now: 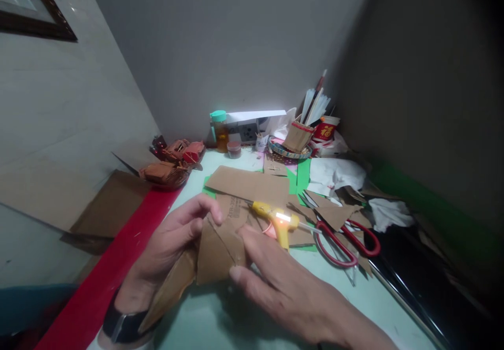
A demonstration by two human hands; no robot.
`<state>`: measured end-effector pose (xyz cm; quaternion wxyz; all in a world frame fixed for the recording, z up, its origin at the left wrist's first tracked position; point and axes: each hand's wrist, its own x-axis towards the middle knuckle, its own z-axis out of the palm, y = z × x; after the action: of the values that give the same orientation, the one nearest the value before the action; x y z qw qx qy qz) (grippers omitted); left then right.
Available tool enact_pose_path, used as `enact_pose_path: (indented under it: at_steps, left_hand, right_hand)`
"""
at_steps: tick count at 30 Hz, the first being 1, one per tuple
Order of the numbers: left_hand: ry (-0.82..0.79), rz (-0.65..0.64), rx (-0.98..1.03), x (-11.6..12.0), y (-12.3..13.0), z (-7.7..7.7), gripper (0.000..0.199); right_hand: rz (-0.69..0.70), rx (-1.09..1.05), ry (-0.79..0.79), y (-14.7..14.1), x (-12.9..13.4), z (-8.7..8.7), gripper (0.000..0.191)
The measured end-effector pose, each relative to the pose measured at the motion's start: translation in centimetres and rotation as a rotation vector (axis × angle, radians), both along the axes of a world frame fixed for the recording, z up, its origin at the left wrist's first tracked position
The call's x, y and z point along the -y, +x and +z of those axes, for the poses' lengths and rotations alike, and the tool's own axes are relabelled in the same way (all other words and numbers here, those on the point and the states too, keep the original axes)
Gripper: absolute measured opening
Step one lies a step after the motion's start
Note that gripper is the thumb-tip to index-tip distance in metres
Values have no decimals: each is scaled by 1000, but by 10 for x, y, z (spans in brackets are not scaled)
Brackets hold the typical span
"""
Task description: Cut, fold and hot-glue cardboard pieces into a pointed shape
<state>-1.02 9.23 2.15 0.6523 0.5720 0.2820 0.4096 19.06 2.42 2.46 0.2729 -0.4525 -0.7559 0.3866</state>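
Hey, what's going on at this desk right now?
A person is working with cardboard at a cluttered craft table. Both hands grip a folded brown cardboard piece: the left hand holds its left side with the thumb on top, and the right hand presses fingers onto its right edge. Just behind it, a yellow glue gun lies on flat cardboard sheets, with red-handled scissors to the right. A cup of brushes and sticks stands by the wall.
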Motion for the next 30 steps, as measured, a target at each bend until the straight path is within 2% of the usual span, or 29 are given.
enact_pose_path:
  at_steps: [6,9,11,13,17,19,21,23,26,30]
  left_hand:
    - [117,105,-145,12,-3,22,16]
    - [142,224,-219,18,-4,30,12]
    - [122,313,-286,21,-6,34,18]
    - [121,328,-376,22,-9,37,22]
    - [342,286,-565,20,-15,39,21]
    - [477,299,-617,20,-16,38,18]
    - [541,335,-648,22,-15,37,20]
    - [520,382,-671,25,-13,36,24]
    - [389,466,-711,27,-11,35,24]
    - [365,426,-709,23,-10,35,23]
  right_hand:
    - [47,12,-68,2,1,5,18]
    - [49,-18,-97,2,2,7,19]
    - [46,-33,-103,1,2,7,17]
    - [48,-38,-115,0,3,7,16]
    - [31,-14,-170,-3,5,7,21]
    - [32,7,-198,-4,6,8,23]
    - [42,18,-198,-5,6,9,24]
    - [44,14,-179,-6,6,9,24]
    - [43,-3,-176,-7,5,7,21]
    - [50,-22,-163,-7,2,6,14]
